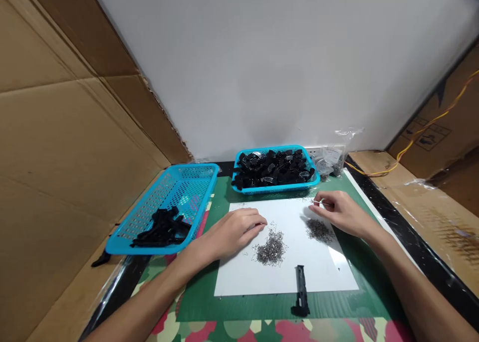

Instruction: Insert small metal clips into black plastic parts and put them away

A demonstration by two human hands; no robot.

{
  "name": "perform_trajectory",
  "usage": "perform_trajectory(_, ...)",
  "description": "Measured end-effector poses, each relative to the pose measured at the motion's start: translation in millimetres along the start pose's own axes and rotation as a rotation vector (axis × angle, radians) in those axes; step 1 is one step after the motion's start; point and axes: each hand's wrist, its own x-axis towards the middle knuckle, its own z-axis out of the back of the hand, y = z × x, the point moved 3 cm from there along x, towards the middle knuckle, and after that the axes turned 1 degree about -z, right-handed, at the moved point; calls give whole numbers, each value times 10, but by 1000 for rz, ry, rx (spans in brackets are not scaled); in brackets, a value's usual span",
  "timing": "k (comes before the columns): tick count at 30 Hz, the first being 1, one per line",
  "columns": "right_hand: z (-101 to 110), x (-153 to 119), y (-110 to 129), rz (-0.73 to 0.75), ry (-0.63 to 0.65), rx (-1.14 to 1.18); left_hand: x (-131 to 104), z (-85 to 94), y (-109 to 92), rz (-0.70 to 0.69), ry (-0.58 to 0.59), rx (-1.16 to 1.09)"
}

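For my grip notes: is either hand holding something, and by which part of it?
The right hand holds a thin, pale implement; which part is gripped cannot be told. Whether the left hand holds anything is unclear.

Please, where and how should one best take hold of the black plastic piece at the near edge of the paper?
Probably pinch the black plastic piece across its narrow middle, coming from above and the near side. It lies lengthwise, wider end nearest, and the larger metal pile and smaller metal pile lie farther away.
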Motion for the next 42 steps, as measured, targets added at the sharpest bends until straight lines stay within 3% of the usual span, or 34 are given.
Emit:
perform_trajectory(4, -192, -165, 278, 88, 487, 40, -219, -17, -97, 43, -50, -46)
perform_trajectory(6, -296, -246, 423, 130, 601, -1, -321, -25, -192, 27, -95, -75)
perform_trajectory(10, -427, -311, 582, 182, 646, -31, -443, -104, -496, -27, -167, -168)
perform_trajectory(14, -397, -322, 619, 174, 612, -29, -450, -330, -811, -87, -157, -130)
perform_trajectory(19, -339, -367, 627, 77, 504, 135, -364, -577, -970, -122, -219, -140)
perform_trajectory(23, -341, -318, 540, -14, 478, 318, -270, -524, -854, 8, -215, -302)
perform_trajectory(25, -341, -239, 476, -57, 381, 349, -220, -436, -692, 151, -206, -487)
perform_trajectory(28, -395, -115, 407, -103, 118, 204, -158, -302, -381, 344, -372, -807)
perform_trajectory(30, -487, -62, 410, -137, -26, -66, -136, -280, -192, 422, -517, -985)
perform_trajectory(32, -622, -29, 446, -173, -27, -251, -131, -335, -65, 465, -578, -1151)
perform_trajectory(35, -767, 7, 530, -192, 3, -316, -161, -464, 13, 460, -579, -1290)
perform_trajectory(42, -838, 65, 605, -288, 126, -247, -231, -561, 22, 419, -550, -1166)
